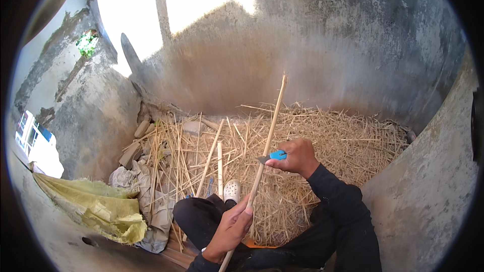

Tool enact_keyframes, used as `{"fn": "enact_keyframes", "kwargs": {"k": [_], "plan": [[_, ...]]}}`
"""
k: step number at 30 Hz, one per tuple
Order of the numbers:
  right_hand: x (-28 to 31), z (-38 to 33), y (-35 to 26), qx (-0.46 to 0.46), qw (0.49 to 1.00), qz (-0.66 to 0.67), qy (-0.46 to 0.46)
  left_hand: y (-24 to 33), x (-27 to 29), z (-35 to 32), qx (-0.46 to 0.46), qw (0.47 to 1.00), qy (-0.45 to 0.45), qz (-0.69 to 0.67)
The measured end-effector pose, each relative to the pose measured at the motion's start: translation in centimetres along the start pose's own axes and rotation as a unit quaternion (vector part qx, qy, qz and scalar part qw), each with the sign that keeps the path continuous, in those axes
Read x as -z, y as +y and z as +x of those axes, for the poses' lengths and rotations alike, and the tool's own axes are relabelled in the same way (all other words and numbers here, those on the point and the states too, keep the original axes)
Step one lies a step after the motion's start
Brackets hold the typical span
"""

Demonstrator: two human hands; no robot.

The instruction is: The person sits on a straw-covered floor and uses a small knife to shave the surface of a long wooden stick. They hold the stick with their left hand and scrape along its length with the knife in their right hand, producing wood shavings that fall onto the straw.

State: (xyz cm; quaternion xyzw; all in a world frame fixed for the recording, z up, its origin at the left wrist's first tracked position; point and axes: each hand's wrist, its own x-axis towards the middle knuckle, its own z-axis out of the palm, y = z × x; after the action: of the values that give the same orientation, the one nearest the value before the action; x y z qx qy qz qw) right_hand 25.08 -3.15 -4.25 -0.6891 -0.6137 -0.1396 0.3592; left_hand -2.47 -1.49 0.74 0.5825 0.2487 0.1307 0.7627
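A long, pale wooden stick (273, 126) slants from low by my lap up toward the far wall. My left hand (233, 228) is closed round its lower part. In my right hand (298, 157) is a knife with a blue handle (278, 155), gripped in the fist with the thumb along it. Its short dark blade (263, 159) rests against the stick around the middle of its length, above my left hand. The lower end of the stick runs past my left wrist and out of the picture.
Straw-like shavings (333, 156) cover the floor ahead and to the right. Loose sticks (210, 158) lie at the left, near a yellow-green sack (101, 206) and a grey cloth (146, 181). Concrete walls (322, 45) close in the space. A white clog (232, 190) is on my foot.
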Motion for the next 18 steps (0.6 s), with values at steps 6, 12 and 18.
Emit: {"fn": "enact_keyframes", "kwargs": {"k": [6,12,18], "plan": [[-0.8,1.4,3.2,-0.089,0.995,-0.041,0.017,-0.6,-0.1,-0.6,0.023,1.000,0.004,-0.017],[2.5,2.2,15.5,-0.346,0.934,-0.079,0.036,-2.6,-1.3,-2.3,0.060,0.996,-0.063,-0.027],[1.7,1.4,7.3,-0.197,0.980,0.008,0.023,-3.4,0.6,-0.7,0.071,0.984,-0.029,-0.160]]}}
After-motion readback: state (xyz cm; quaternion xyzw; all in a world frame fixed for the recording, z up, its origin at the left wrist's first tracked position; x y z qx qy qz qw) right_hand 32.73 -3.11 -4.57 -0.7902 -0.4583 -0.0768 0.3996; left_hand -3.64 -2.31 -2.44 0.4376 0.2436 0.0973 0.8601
